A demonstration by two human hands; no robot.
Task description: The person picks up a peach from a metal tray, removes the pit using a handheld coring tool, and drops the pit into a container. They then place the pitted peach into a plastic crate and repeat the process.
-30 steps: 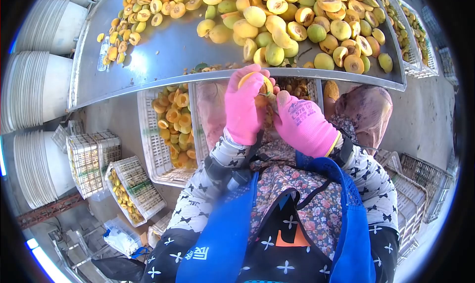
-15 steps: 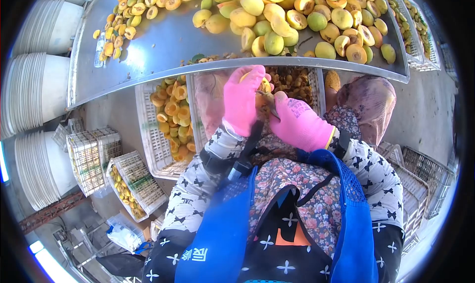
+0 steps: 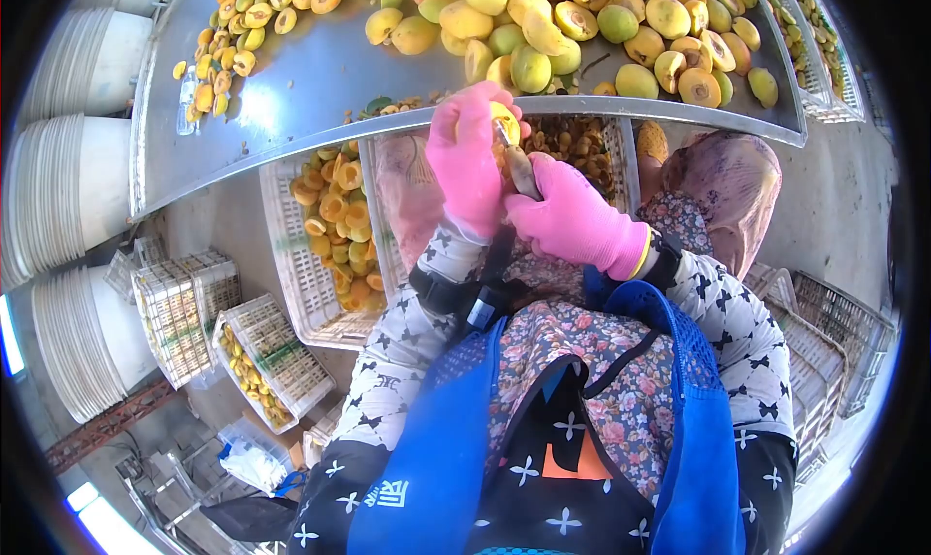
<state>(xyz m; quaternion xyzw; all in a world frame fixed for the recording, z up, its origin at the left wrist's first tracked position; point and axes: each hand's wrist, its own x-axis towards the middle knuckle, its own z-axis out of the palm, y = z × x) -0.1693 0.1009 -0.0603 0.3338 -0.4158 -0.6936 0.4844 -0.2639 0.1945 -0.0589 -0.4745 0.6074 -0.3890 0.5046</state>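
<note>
In the middle, just below the metal table's near edge, my left hand (image 3: 464,157) in a pink glove grips a yellow peach half (image 3: 505,118), its cut side toward my right hand. My right hand (image 3: 574,215), also pink-gloved, is closed round the handle of a pitting knife (image 3: 524,175). The tool's metal end is at the peach's cut face; its exact tip is hard to make out. Below my hands, a crate of brown pits (image 3: 580,152) is partly hidden. To the left, a white crate (image 3: 286,264) holds hollowed peach halves (image 3: 339,215).
The metal table (image 3: 291,118) carries piles of halved peaches (image 3: 524,31) and a clear plastic bottle (image 3: 186,109) at left. Stacked white crates (image 3: 184,312) and stacks of pale round-edged containers (image 3: 68,186) stand at left. More crates (image 3: 815,361) are at right.
Both hands have risen slightly toward the table edge. My right hand has turned and shifted a little left, so more of the knife handle shows. The peach's cut face is more visible.
</note>
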